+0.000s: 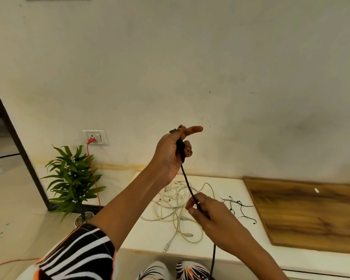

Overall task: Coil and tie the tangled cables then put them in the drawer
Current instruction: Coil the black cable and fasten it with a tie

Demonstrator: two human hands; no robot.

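Black cable (187, 183) taut above table edge (170, 252)

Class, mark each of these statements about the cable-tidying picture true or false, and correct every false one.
1. The left hand grips the black cable raised above the table. True.
2. The right hand is empty. False: its fingers pinch the black cable.
3. The white cables lie neatly coiled. False: they lie in a loose tangle.
4. A potted plant stands left of the table. True.
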